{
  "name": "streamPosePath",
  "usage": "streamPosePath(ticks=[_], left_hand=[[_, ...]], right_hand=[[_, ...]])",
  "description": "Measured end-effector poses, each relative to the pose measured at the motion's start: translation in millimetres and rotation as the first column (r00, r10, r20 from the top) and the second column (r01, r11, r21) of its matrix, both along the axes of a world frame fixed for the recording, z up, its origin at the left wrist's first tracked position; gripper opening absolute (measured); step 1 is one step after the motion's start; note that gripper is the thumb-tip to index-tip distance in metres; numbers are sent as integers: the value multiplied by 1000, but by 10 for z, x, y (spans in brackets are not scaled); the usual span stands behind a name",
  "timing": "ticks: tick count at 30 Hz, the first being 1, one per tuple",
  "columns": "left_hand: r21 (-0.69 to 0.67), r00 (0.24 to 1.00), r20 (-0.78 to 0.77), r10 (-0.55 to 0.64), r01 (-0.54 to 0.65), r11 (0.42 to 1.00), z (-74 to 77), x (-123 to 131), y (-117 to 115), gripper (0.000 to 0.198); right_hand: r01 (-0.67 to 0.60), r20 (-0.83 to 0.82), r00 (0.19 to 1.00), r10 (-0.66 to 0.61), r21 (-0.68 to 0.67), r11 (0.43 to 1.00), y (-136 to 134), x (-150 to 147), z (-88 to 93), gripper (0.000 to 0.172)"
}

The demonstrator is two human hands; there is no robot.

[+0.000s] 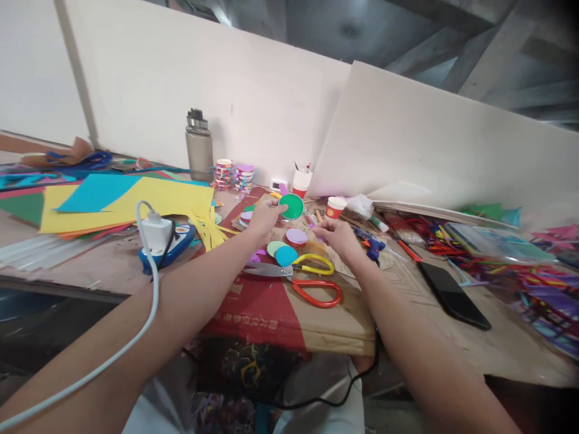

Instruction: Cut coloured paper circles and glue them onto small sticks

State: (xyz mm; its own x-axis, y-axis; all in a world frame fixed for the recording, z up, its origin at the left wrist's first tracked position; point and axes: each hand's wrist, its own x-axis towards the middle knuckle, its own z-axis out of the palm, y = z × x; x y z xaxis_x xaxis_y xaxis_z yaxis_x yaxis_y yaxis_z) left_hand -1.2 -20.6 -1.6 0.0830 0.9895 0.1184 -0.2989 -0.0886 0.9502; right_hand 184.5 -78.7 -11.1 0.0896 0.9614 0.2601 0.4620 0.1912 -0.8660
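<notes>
Between the thumb and fingers of my left hand [266,218] is a green paper disc [293,207], held up above the table. My right hand [335,236] is closed in a pinch beside some thin pink and purple pieces [310,222]; what its fingertips hold is too small to make out. Below the hands, large scissors [312,266] with one yellow and one red handle lie on the cardboard. Light green and blue paper discs [286,256] touch the blades. A lilac-topped disc stack [297,236] sits between my hands.
A power strip [181,241] with a white cable crosses near my left arm. Coloured paper sheets [122,205] cover the left side. A bottle [199,147], paper cups [336,208] and a pen cup [301,181] stand behind. A blue glue gun [371,246] and phone [452,294] lie right.
</notes>
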Motion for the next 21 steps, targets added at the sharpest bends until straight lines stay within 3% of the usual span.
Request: streamPosePath(ticks=[3, 7, 14, 21], left_hand=[[-13, 1000, 7, -30, 30, 999, 20, 38, -54, 14], [-34, 996, -12, -84, 84, 996, 39, 82, -127, 16], [-7, 984, -54, -169, 168, 986, 45, 118, -182, 16], [11, 982, -43, -182, 183, 983, 58, 130, -217, 19]], right_hand=[[-37, -196, 979, 48, 57, 998, -22, -93, 21, 36], [-15, -294, 955, 37, 78, 997, -38, -194, 16, 43], [26, -332, 943, 9, 99, 995, 12, -203, -25, 53], [48, -336, 942, -14, 92, 995, 24, -205, -26, 52]])
